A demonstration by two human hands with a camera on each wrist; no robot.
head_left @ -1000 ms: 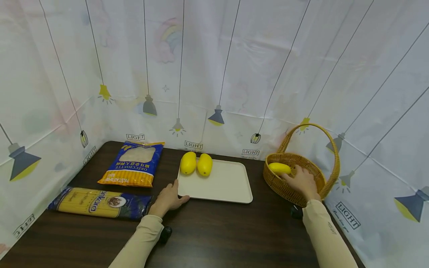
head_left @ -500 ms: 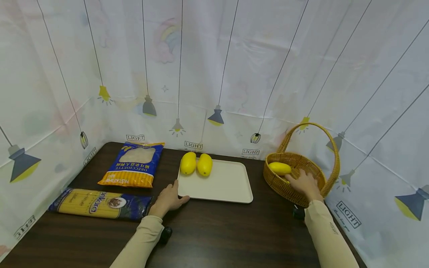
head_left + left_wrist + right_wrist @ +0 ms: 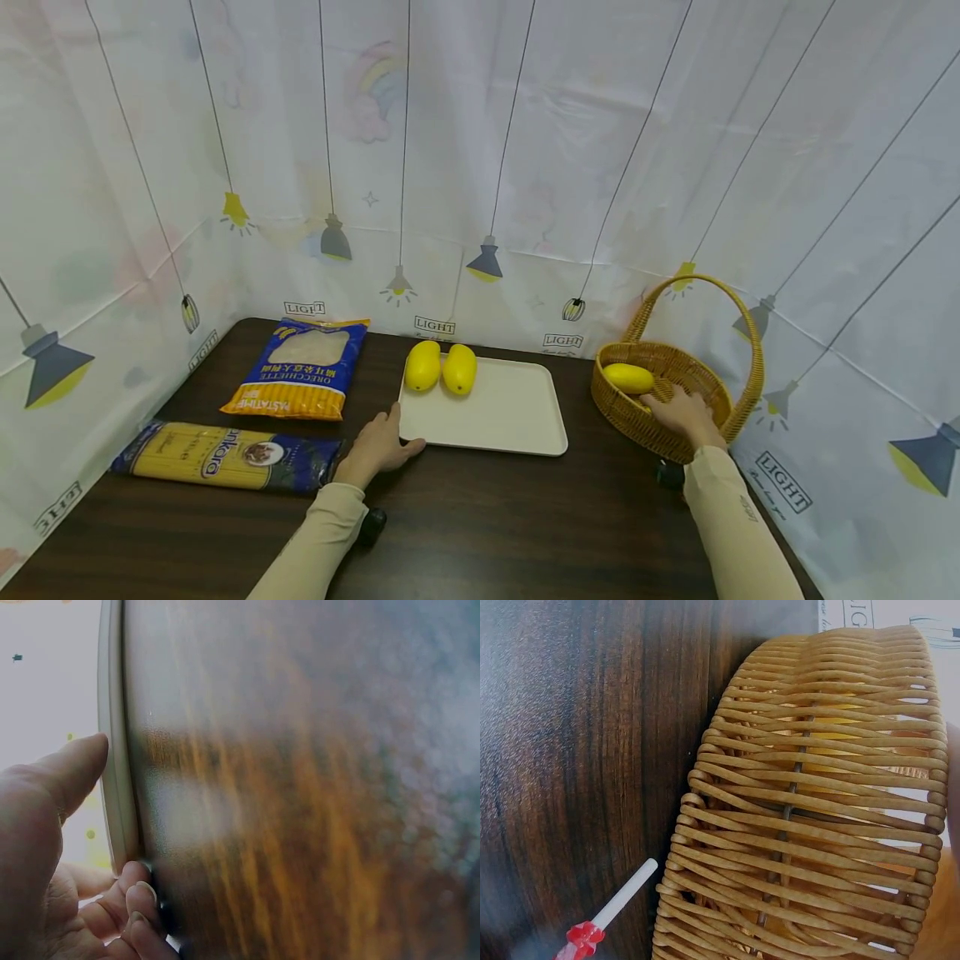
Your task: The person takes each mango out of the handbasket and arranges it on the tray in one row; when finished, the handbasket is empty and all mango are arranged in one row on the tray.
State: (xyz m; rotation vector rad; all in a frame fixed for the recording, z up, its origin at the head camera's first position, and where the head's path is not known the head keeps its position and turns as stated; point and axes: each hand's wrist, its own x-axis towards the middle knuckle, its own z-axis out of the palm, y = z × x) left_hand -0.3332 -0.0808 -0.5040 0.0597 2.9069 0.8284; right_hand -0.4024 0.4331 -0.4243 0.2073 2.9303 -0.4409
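Right grip (image 3: 678,412) is down inside the brown basket (image 3: 628,422), near the tabletop's (image 3: 510,525) right edge. Its fingertips are hidden, so I cannot tell if it holds anything. Left grip (image 3: 377,443) is loose, with its fingers touching the near left corner of the white tray (image 3: 510,412). What changed: a second ago, my right fingers were at the end of the yellow fruit (image 3: 628,378) in the basket. Now they are a little apart from it, and a bit of yellow (image 3: 643,407) shows beside them. I think this means that fruit lies free and I am busy with something lower down. Two more fruits (image 3: 423,365) sit in the tray's far left corner, near the tabletop's back edge.
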